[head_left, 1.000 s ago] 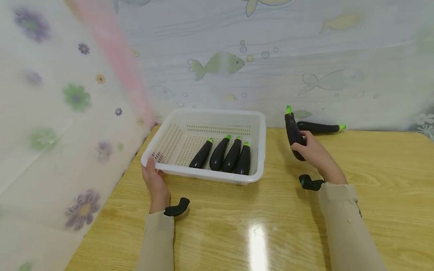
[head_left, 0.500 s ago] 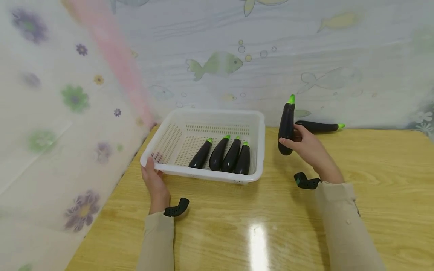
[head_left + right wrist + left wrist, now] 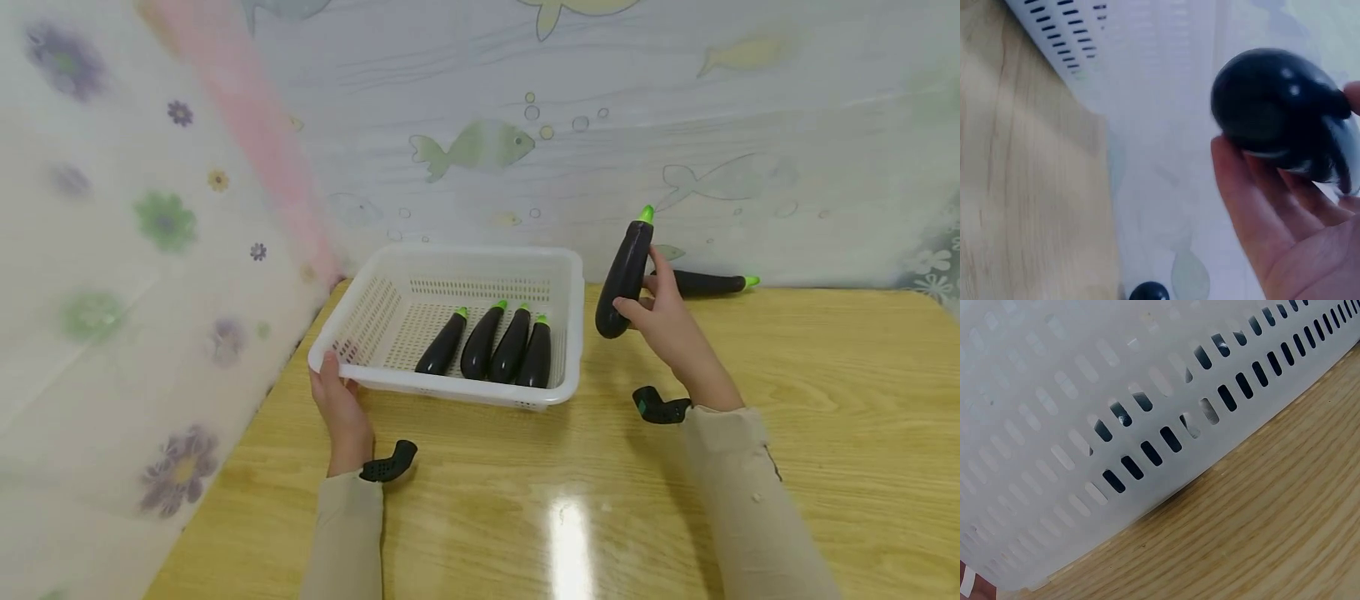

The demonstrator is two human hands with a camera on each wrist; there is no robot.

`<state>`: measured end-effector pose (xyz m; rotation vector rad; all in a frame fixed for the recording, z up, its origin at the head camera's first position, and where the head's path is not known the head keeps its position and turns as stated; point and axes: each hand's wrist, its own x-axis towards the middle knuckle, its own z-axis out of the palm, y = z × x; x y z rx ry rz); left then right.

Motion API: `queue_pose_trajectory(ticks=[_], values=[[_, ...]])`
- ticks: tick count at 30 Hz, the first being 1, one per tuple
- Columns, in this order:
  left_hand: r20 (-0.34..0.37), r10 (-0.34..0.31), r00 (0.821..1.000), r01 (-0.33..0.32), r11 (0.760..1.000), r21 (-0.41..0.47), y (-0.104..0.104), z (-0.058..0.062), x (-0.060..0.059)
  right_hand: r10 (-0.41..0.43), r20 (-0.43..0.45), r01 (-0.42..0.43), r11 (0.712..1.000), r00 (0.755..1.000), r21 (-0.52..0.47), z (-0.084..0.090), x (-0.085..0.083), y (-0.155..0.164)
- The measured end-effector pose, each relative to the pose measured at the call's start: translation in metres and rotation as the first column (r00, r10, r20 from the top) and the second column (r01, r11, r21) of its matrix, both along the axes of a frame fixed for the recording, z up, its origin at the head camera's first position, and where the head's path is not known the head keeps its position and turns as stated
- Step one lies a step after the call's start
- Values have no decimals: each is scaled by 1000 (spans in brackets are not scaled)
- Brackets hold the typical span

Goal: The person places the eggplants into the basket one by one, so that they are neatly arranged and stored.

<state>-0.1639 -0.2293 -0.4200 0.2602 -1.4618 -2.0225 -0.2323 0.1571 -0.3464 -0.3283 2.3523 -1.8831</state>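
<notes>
Gripping a dark purple eggplant with a green stem tip (image 3: 626,273), the right hand (image 3: 663,321) held it tilted in the air just right of the white slotted plastic basket (image 3: 573,333), fingers curled round its lower end. The left hand (image 3: 339,404) clasped the basket's near left corner, thumb over the rim, while four similar eggplants (image 3: 491,347) lay side by side inside.

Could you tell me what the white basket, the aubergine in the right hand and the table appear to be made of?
The white basket looks like moulded plastic: thin, slightly translucent walls with rows of slots. The aubergine held by the right hand seems a glossy plastic replica, given its uniform shine and bright green tip, though a real one cannot be excluded. The table looks like lacquered wood or wood-grain laminate, reflecting light.
</notes>
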Motion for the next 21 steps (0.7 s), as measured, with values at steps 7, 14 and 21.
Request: queue_pose_trajectory(ticks=[7,14,21], values=[[5,10,1000,-10,1000,-2,0,0,0,31,-36,-34,996,999,-77,8,4,-6],[22,33,999,-33,999,5,-7,-11,-5,54,-98,-58,998,994,-39,15,8,-12],[26,44,999,-44,999,4,-7,-13,-9,88,-120,-98,992,989,-80,17,12,-22]])
